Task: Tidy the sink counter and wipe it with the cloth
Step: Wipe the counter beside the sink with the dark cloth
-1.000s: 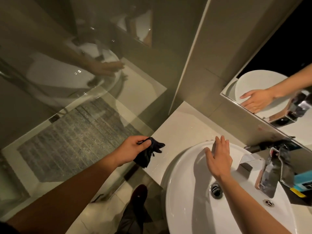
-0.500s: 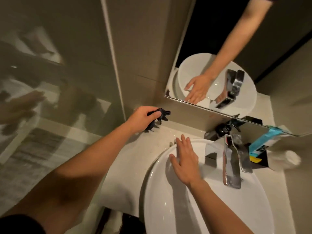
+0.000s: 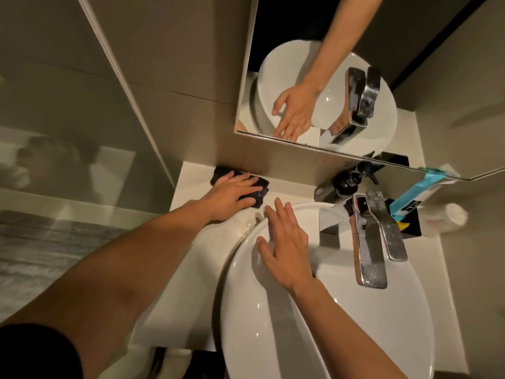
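Note:
A dark cloth (image 3: 218, 173) lies flat on the pale sink counter (image 3: 191, 269), in the back left corner against the wall. My left hand (image 3: 232, 196) presses down on the cloth with fingers spread and covers most of it. My right hand (image 3: 284, 242) rests flat on the left rim of the white basin (image 3: 355, 337), fingers apart, holding nothing. Water drops (image 3: 235, 231) glisten on the counter between the two hands.
A chrome tap (image 3: 369, 242) reaches over the basin from the back. Behind it stand a dark pump bottle (image 3: 344, 184), a black holder with a blue tube (image 3: 415, 192) and a white bottle (image 3: 451, 217). A mirror (image 3: 410, 119) hangs above. A glass panel (image 3: 68, 160) borders the left.
My left hand carried the cloth from the counter's front edge to the back corner and laid it flat on the counter. The right hand stayed on the basin rim.

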The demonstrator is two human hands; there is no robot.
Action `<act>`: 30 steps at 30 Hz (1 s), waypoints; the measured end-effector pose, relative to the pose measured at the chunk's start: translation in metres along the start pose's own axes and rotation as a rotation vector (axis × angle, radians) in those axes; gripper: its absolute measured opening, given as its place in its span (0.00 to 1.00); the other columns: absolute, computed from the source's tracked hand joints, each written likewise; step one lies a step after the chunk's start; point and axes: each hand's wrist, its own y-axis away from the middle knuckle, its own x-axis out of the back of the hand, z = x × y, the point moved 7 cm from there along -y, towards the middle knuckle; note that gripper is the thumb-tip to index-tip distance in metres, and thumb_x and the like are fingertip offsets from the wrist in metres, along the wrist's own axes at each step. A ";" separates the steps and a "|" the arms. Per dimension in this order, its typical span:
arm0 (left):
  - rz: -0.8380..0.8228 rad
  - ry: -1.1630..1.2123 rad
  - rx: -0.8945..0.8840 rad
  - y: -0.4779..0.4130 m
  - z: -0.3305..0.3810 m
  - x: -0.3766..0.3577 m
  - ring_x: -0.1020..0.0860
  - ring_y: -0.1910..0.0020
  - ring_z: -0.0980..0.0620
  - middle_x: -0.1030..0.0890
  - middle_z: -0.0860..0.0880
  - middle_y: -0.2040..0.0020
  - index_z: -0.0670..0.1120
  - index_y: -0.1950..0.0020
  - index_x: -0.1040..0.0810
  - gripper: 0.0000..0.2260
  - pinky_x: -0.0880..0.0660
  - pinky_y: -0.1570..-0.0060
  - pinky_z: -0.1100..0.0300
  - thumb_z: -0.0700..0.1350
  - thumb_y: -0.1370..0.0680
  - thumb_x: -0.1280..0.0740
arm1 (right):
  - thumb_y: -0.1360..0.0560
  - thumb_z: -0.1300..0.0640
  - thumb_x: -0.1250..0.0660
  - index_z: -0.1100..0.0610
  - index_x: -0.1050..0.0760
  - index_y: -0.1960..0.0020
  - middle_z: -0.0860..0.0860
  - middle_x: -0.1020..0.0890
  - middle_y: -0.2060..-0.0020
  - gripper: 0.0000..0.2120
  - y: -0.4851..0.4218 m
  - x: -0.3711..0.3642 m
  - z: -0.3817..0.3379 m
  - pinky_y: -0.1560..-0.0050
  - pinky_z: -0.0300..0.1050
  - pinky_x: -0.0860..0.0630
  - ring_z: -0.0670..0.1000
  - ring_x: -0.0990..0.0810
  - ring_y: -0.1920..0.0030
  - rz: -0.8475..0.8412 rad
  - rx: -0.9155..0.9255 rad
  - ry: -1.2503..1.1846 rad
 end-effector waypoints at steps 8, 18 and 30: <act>0.077 0.131 0.079 0.033 -0.003 -0.001 0.43 0.20 0.57 0.33 0.55 0.21 0.52 0.23 0.31 0.21 0.59 0.24 0.58 0.55 0.15 0.41 | 0.21 0.48 0.39 0.48 0.41 0.19 0.45 0.48 0.17 0.31 0.001 0.000 0.000 0.25 0.51 0.45 0.45 0.58 0.17 0.004 -0.004 -0.009; 0.116 0.166 0.189 0.102 0.003 -0.016 0.43 0.20 0.58 0.33 0.56 0.22 0.51 0.22 0.32 0.21 0.60 0.25 0.60 0.54 0.15 0.41 | 0.21 0.45 0.42 0.50 0.44 0.18 0.47 0.50 0.16 0.33 0.002 0.002 -0.001 0.23 0.54 0.46 0.48 0.56 0.17 0.001 0.015 0.015; 0.166 0.184 0.301 0.205 0.030 -0.054 0.45 0.20 0.60 0.34 0.58 0.21 0.54 0.22 0.33 0.21 0.57 0.21 0.54 0.56 0.15 0.43 | 0.17 0.47 0.43 0.53 0.47 0.17 0.51 0.50 0.16 0.31 0.004 -0.003 0.001 0.23 0.61 0.43 0.52 0.55 0.17 -0.014 0.058 0.089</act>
